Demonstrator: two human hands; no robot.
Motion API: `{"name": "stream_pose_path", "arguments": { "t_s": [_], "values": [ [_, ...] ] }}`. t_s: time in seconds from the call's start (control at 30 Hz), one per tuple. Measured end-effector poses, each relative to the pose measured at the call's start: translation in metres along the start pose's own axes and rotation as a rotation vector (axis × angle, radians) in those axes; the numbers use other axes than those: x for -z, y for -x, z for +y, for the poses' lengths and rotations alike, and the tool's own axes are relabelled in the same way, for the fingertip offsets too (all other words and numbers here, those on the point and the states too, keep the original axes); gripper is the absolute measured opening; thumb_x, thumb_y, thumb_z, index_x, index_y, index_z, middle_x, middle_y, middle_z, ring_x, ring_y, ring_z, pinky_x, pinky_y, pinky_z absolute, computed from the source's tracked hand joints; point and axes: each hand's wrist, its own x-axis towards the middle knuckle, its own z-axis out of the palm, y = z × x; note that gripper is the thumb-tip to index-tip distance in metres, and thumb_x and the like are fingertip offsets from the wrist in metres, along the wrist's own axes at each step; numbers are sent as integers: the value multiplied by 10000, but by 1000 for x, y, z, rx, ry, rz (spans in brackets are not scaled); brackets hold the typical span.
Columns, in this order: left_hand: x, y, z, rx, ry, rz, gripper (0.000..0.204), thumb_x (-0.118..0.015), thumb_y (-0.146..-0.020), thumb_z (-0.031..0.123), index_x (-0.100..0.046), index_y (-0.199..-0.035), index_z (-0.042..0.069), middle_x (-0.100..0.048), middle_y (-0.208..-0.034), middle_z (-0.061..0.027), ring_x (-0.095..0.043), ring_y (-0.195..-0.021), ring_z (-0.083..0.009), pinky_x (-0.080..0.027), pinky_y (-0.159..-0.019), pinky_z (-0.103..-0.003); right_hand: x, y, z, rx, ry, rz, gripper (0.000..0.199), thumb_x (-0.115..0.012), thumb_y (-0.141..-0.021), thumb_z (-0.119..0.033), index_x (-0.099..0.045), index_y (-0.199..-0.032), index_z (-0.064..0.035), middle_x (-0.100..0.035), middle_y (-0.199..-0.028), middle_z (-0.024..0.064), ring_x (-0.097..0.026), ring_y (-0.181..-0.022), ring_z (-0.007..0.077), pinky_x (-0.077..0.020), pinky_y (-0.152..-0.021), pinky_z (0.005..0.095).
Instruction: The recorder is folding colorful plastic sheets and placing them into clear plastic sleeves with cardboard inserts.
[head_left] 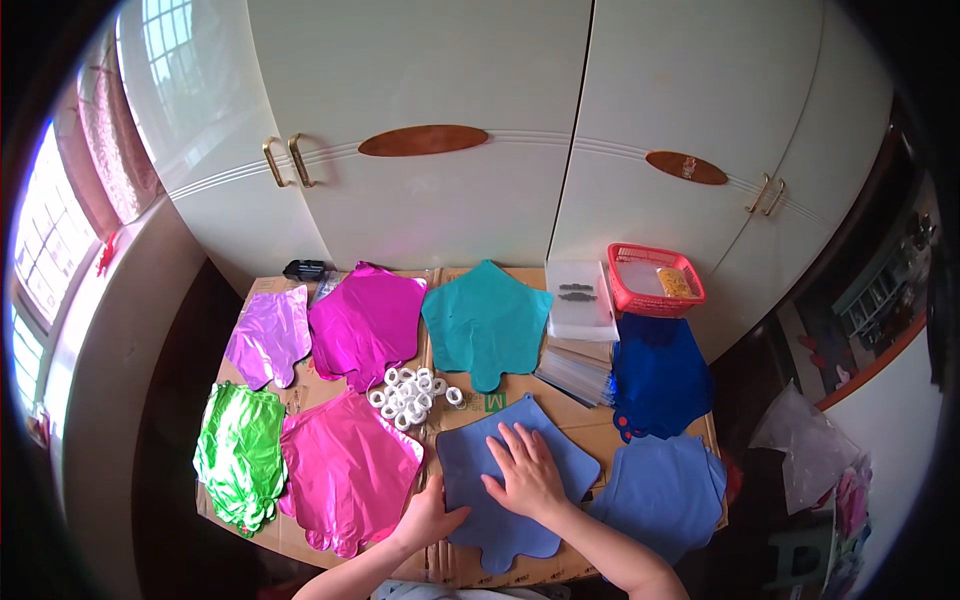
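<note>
A flat blue foil balloon [513,530], five-cornered with a short tab toward me, lies at the front middle of the cardboard. My right hand [528,475] rests flat on it, fingers spread and holding nothing. At its left edge is my left hand [428,517], thumb stretched over the blue sheet and apart from the fingers, which are partly hidden. To the left lies a stack of pink foil balloons [345,465]. More blue foil balloons [665,490] are on the right. Small white rings [408,398] sit heaped just beyond my left hand.
Teal [487,320], magenta [370,318], lilac [270,335], green [240,450] and dark blue foil balloons [662,375] surround the work. A red basket [655,306], a clear-lidded box [582,318] and fanned clear sleeves [578,376] stand far right. White cabinet doors [430,70] rise behind.
</note>
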Motion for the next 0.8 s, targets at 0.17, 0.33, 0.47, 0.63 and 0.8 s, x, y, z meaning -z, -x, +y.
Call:
{"name": "stream_pose_path", "arguments": {
  "t_s": [0.17,0.33,0.47,0.63,0.8],
  "values": [
    [-8,-17,5,-184,-624,150,369,-667,-806,317,-548,-932,-8,-616,-631,-205,-633,-575,-371,-518,-515,-432,-4,2,3,23,-3,-66,512,-606,-828,-391,-547,-1269,-138,-476,-1336,98,-401,-1262,279,-292,-1068,486],
    [-11,-27,3,-218,-798,249,365,-636,-818,380,-624,-724,28,-569,-494,-157,-597,-450,-333,-493,-414,-403,-1,-2,0,9,26,-87,527,-605,-820,-408,-530,-1304,-213,-439,-1385,65,-379,-1291,278,-267,-1082,495],
    [-1,-28,8,-188,-743,124,411,-641,-807,406,-626,-720,4,-587,-542,-184,-614,-502,-354,-508,-460,-424,-3,-2,2,3,50,-84,540,-592,-825,-427,-522,-1316,-214,-425,-1404,60,-367,-1306,280,-254,-1084,512],
    [9,-23,0,-157,-717,-70,450,-651,-792,421,-616,-765,-27,-614,-627,-221,-634,-597,-392,-524,-552,-467,-7,-1,2,2,41,-82,545,-592,-820,-430,-521,-1317,-218,-409,-1418,59,-354,-1314,289,-247,-1085,523],
    [3,-27,4,-167,-614,8,375,-632,-814,358,-594,-867,-12,-621,-661,-233,-635,-640,-409,-521,-593,-492,-5,-1,2,5,62,-93,543,-597,-814,-433,-524,-1313,-233,-380,-1440,60,-319,-1331,324,-234,-1085,544]
  ]
}}
